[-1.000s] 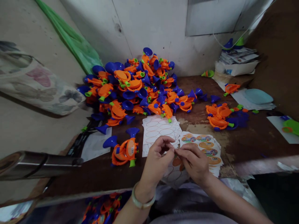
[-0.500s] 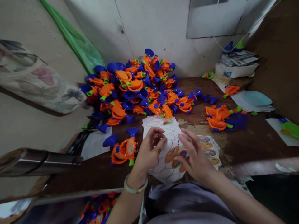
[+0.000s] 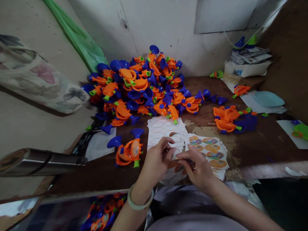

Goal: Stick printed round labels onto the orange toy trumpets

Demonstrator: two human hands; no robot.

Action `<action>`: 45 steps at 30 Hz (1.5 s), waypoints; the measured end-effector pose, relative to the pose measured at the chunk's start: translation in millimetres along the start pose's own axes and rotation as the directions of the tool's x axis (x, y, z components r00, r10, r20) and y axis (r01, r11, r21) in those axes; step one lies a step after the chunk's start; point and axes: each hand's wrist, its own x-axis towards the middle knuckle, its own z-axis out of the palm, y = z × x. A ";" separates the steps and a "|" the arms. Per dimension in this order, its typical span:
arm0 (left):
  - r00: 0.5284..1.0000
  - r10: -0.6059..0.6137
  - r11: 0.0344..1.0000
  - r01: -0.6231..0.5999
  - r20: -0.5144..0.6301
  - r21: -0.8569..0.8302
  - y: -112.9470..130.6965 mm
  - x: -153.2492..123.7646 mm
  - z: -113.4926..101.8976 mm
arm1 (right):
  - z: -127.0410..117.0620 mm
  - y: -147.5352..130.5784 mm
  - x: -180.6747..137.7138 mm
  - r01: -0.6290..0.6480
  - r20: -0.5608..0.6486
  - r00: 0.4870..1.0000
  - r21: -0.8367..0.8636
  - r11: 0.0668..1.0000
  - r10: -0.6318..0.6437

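My left hand (image 3: 157, 162), with a pale bangle on its wrist, pinches the top edge of a sticker sheet (image 3: 173, 170) at the table's near edge. My right hand (image 3: 198, 168) lies on the same sheet with fingers curled, thumb and forefinger pressed at a sticker. Most of that sheet is hidden under both hands. Just beyond lie a pile of emptied sticker sheets (image 3: 165, 130) and a stack of full colour sticker sheets (image 3: 211, 150). An orange and blue toy trumpet (image 3: 127, 150) lies left of my left hand.
A big heap of orange and blue toy trumpets (image 3: 144, 85) fills the back of the brown table (image 3: 252, 144). A smaller group of toys (image 3: 227, 117) lies right. A metal tube (image 3: 40, 160) juts in at left. Papers and a box (image 3: 247, 64) sit back right.
The sticker sheet was lifted and tilted up half a second ago; now it lies lower under my hands, which have closed together on it again.
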 end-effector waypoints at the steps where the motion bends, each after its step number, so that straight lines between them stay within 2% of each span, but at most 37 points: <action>1: 1.000 -0.001 1.000 0.001 -0.003 0.004 -1.0 1.0 1.6 | 0.7 0.6 -1.3 0.046 -0.010 0.999 -0.012 0.999 -0.047; 5: 0.999 0.035 0.998 -0.035 -0.002 0.061 -6.8 6.6 8.9 | 1.9 6.7 -5.0 0.197 -0.057 0.978 -0.059 0.979 -0.201; 8: 0.997 0.072 0.975 -0.068 -0.014 0.213 -13.4 19.3 12.5 | 1.3 9.9 -8.5 0.243 -0.089 0.965 -0.049 0.969 -0.247; 12: 0.995 0.083 0.922 -0.058 -0.049 0.384 -25.3 62.1 14.2 | -1.8 0.3 -19.1 0.207 -0.081 0.974 -0.045 0.977 -0.210; 15: 0.995 0.099 0.884 -0.088 0.000 0.460 -32.2 102.4 20.7 | -3.2 -8.1 -23.8 0.148 -0.039 0.988 0.056 0.987 -0.146; 18: 0.993 0.110 0.848 -0.118 0.046 0.516 -34.0 122.8 31.8 | -2.3 3.0 -10.5 0.057 -0.135 0.990 0.187 0.981 -0.031; 20: 0.993 0.103 0.828 -0.115 0.052 0.549 -33.6 115.8 37.2 | -0.1 25.2 11.6 -0.028 -0.259 0.963 0.159 0.987 0.069; 21: 0.994 0.091 0.819 -0.105 0.053 0.564 -33.7 106.1 38.8 | 1.9 39.5 25.6 -0.073 -0.301 0.949 0.090 0.993 0.097; 22: 0.996 0.073 0.812 -0.092 0.056 0.577 -34.2 93.5 39.9 | 5.0 55.0 40.7 -0.108 -0.292 0.952 -0.018 0.994 0.098; 23: 0.997 0.049 0.806 -0.076 0.062 0.587 -35.3 79.1 40.7 | 9.3 70.6 56.1 -0.138 -0.241 0.965 -0.135 0.981 0.103; 27: 0.989 -0.041 0.814 -0.049 0.142 0.579 -46.9 32.2 48.4 | 40.8 122.8 109.2 -0.139 -0.085 0.989 -0.239 0.961 0.121; 31: 0.986 -0.062 0.853 -0.029 0.157 0.521 -63.4 30.4 58.7 | 71.6 151.5 139.8 -0.125 0.019 0.991 -0.287 0.950 0.136; 34: 0.992 -0.049 0.899 -0.008 0.118 0.438 -73.3 38.2 56.6 | 66.2 159.2 148.3 -0.113 0.008 0.993 -0.293 0.949 0.121; 38: 1.000 -0.016 0.957 0.009 0.022 0.290 -79.1 35.6 42.6 | 20.5 139.1 134.8 -0.093 -0.093 0.993 -0.255 0.963 0.072; 40: 0.998 -0.043 0.999 0.044 -0.045 0.023 -75.4 30.9 36.9 | -4.6 115.2 117.9 -0.068 -0.111 0.993 -0.175 0.982 0.048; 41: 0.996 -0.076 0.979 0.064 -0.054 -0.195 -71.4 28.3 35.3 | -14.8 101.6 108.2 -0.052 -0.072 0.996 -0.033 0.998 0.049; 42: 0.993 -0.114 0.897 0.088 -0.034 -0.433 -66.1 25.6 34.7 | -22.7 88.0 98.5 -0.065 0.002 0.998 0.119 0.991 0.065; 43: 0.989 -0.147 0.761 0.118 0.008 -0.638 -59.9 22.8 35.0 | -28.4 75.5 89.2 -0.099 0.087 0.993 0.241 0.965 0.080; 44: 0.985 -0.168 0.617 0.145 0.051 -0.773 -53.2 19.9 36.0 | -31.9 64.6 80.9 -0.138 0.163 0.983 0.330 0.934 0.087; 45: 0.980 -0.183 0.519 0.159 0.073 -0.839 -46.5 16.9 37.7 | -33.6 55.9 74.1 -0.176 0.211 0.972 0.373 0.911 0.102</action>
